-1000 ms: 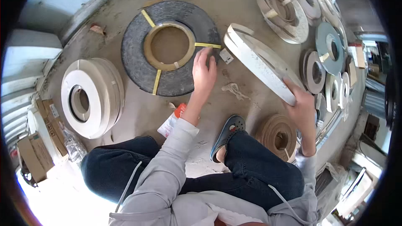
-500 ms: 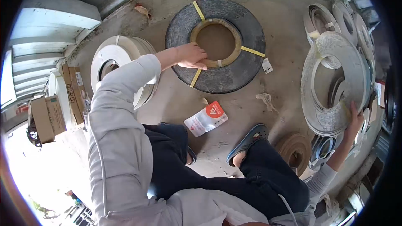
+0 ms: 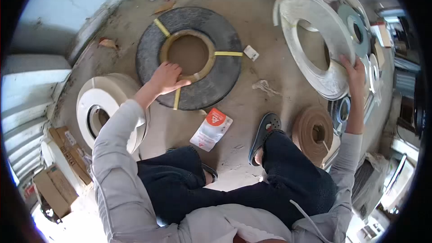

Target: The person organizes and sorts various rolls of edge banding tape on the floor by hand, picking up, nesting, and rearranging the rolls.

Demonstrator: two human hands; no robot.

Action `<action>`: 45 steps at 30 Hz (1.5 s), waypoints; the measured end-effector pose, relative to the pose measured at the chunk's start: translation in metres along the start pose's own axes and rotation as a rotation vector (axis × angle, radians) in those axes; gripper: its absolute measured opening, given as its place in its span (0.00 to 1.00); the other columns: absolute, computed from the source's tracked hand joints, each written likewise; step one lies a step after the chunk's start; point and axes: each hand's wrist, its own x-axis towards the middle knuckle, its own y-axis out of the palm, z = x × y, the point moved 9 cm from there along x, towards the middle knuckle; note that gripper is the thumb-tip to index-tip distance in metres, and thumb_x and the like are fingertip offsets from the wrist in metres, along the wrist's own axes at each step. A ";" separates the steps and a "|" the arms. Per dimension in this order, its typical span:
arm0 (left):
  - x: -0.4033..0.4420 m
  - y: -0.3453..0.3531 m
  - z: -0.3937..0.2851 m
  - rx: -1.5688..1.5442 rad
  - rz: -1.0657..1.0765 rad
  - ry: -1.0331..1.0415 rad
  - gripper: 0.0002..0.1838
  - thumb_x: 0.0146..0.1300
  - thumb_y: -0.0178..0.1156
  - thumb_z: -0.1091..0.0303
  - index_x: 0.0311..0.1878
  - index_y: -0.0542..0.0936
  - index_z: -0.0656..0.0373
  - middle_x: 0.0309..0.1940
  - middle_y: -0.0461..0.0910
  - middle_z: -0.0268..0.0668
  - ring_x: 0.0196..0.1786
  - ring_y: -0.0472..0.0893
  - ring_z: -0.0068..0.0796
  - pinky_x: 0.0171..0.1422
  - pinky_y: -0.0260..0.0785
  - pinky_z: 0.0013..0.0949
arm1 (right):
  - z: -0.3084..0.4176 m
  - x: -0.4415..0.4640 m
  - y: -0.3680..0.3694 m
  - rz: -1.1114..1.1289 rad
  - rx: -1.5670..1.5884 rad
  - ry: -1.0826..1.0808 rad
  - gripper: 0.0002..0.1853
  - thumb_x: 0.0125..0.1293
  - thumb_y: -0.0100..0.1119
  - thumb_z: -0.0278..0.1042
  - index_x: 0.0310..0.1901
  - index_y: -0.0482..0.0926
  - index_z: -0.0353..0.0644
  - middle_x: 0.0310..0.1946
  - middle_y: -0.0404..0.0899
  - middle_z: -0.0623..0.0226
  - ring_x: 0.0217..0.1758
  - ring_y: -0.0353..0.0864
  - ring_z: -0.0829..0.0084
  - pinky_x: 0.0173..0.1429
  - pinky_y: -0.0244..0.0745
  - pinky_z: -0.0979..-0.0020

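A large black edge-banding roll (image 3: 220, 78), bound with yellow strips, lies flat on the floor in front of me. My left hand (image 3: 168, 80) has its fingers hooked over the near-left rim of the tan core, thumb pointing right along the black band. At the right, a big whitish edge-banding roll (image 3: 292, 31) leans over other rolls, tilted. My right hand (image 3: 354, 74) grips its lower right edge; the fingertips are partly hidden. Between the black roll and my feet lies a white and red packet (image 3: 211, 129).
Thick white rolls (image 3: 85, 108) stand at the left, near cardboard boxes (image 3: 56, 191). A brown roll (image 3: 303, 130) lies beside my right foot (image 3: 265, 137). Several more rolls (image 3: 355, 22) crowd the right side. A small white card (image 3: 251, 53) and a plastic scrap (image 3: 265, 87) lie on the floor.
The view has turned, so the black roll appears further left. The whitish roll and my right hand have moved up and left in view, and the roll is tilted differently. My left hand stays at the core.
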 end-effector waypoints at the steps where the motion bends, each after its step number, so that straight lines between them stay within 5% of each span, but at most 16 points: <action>1: -0.007 0.001 -0.001 -0.002 0.004 -0.001 0.27 0.59 0.50 0.41 0.32 0.76 0.60 0.33 0.75 0.42 0.42 0.74 0.42 0.51 0.61 0.39 | 0.007 -0.002 0.003 0.007 0.037 -0.017 0.21 0.57 0.63 0.40 0.47 0.77 0.34 0.37 0.80 0.66 0.39 0.75 0.78 0.46 0.68 0.76; 11: -0.052 0.015 -0.001 0.014 0.177 -0.128 0.26 0.61 0.48 0.43 0.36 0.77 0.60 0.35 0.76 0.43 0.44 0.75 0.41 0.53 0.61 0.40 | 0.032 0.015 0.007 -0.017 0.083 0.043 0.20 0.57 0.63 0.37 0.47 0.77 0.33 0.39 0.80 0.65 0.41 0.76 0.76 0.47 0.68 0.77; 14: -0.059 0.015 -0.001 -0.022 0.245 -0.123 0.26 0.63 0.47 0.43 0.39 0.78 0.60 0.36 0.77 0.43 0.45 0.75 0.40 0.55 0.61 0.41 | 0.043 0.040 0.011 0.079 0.403 0.102 0.22 0.55 0.64 0.34 0.50 0.75 0.31 0.42 0.79 0.62 0.44 0.78 0.73 0.49 0.70 0.75; 22: -0.061 -0.021 -0.018 -0.147 0.095 -0.089 0.21 0.64 0.49 0.50 0.43 0.77 0.60 0.42 0.77 0.41 0.47 0.76 0.43 0.56 0.63 0.43 | 0.084 0.069 0.052 0.042 0.875 0.085 0.29 0.53 0.66 0.32 0.54 0.68 0.28 0.46 0.76 0.56 0.46 0.79 0.68 0.52 0.73 0.69; 27: 0.033 -0.077 -0.120 -0.312 -0.134 0.254 0.19 0.59 0.56 0.65 0.52 0.73 0.60 0.52 0.73 0.44 0.59 0.70 0.46 0.62 0.64 0.41 | 0.107 0.120 0.115 0.167 0.895 -0.100 0.22 0.55 0.64 0.32 0.49 0.73 0.28 0.43 0.77 0.58 0.44 0.79 0.70 0.46 0.74 0.70; 29: 0.087 -0.054 -0.165 -0.251 -0.139 0.385 0.22 0.59 0.57 0.62 0.56 0.70 0.60 0.58 0.68 0.46 0.65 0.64 0.47 0.65 0.60 0.41 | 0.118 0.136 0.142 0.163 -0.129 -0.127 0.19 0.64 0.54 0.41 0.51 0.74 0.37 0.38 0.79 0.64 0.43 0.77 0.68 0.48 0.75 0.66; 30: 0.115 -0.044 -0.178 -0.209 -0.193 0.337 0.25 0.59 0.56 0.58 0.58 0.69 0.60 0.61 0.64 0.48 0.67 0.60 0.49 0.67 0.57 0.43 | 0.118 0.141 0.144 0.161 -0.122 -0.136 0.19 0.64 0.54 0.41 0.51 0.74 0.37 0.38 0.79 0.64 0.43 0.77 0.68 0.48 0.75 0.66; 32: 0.163 -0.034 -0.174 -0.045 -0.438 -0.085 0.27 0.59 0.56 0.55 0.58 0.68 0.60 0.62 0.63 0.50 0.67 0.59 0.51 0.69 0.54 0.46 | 0.122 0.150 0.146 0.197 0.366 -0.146 0.19 0.59 0.60 0.36 0.48 0.74 0.32 0.41 0.78 0.60 0.43 0.78 0.70 0.46 0.74 0.69; 34: 0.200 0.013 -0.160 -0.146 -0.390 -0.544 0.28 0.59 0.56 0.52 0.58 0.69 0.59 0.61 0.64 0.48 0.67 0.60 0.50 0.69 0.52 0.49 | 0.115 0.155 0.145 0.198 0.621 -0.157 0.20 0.56 0.63 0.33 0.47 0.74 0.29 0.42 0.78 0.58 0.43 0.79 0.71 0.45 0.73 0.71; 36: 0.221 0.051 -0.229 -0.632 -0.090 0.013 0.28 0.59 0.56 0.49 0.58 0.69 0.57 0.61 0.65 0.46 0.66 0.62 0.49 0.68 0.53 0.50 | 0.092 0.154 0.146 0.172 0.736 -0.145 0.20 0.56 0.63 0.33 0.47 0.74 0.30 0.42 0.78 0.58 0.42 0.79 0.71 0.46 0.72 0.72; 38: 0.178 0.041 -0.301 -0.547 0.067 0.392 0.27 0.59 0.56 0.50 0.57 0.71 0.56 0.60 0.66 0.45 0.63 0.66 0.48 0.66 0.56 0.50 | 0.065 0.143 0.145 0.154 0.779 -0.057 0.20 0.56 0.63 0.33 0.48 0.74 0.30 0.43 0.78 0.58 0.43 0.78 0.71 0.47 0.72 0.71; 41: 0.138 0.036 -0.302 -0.756 0.209 0.319 0.27 0.62 0.54 0.52 0.60 0.67 0.55 0.60 0.66 0.43 0.61 0.69 0.46 0.63 0.59 0.49 | 0.040 0.105 0.134 0.060 0.910 0.087 0.23 0.56 0.64 0.32 0.51 0.72 0.30 0.45 0.77 0.59 0.45 0.78 0.70 0.49 0.72 0.70; 43: 0.125 0.062 -0.239 -1.782 0.081 -0.440 0.28 0.65 0.51 0.52 0.65 0.61 0.54 0.61 0.66 0.41 0.61 0.70 0.40 0.63 0.60 0.47 | 0.024 0.075 0.132 -0.022 1.014 0.156 0.26 0.55 0.64 0.31 0.53 0.69 0.30 0.48 0.75 0.58 0.48 0.76 0.69 0.51 0.71 0.69; 45: 0.126 0.063 -0.196 -2.250 -0.170 -0.594 0.27 0.67 0.48 0.52 0.65 0.58 0.54 0.60 0.66 0.38 0.59 0.70 0.36 0.63 0.61 0.43 | -0.004 0.047 0.131 -0.084 1.022 0.226 0.26 0.55 0.64 0.29 0.55 0.67 0.31 0.49 0.74 0.58 0.51 0.75 0.68 0.53 0.70 0.68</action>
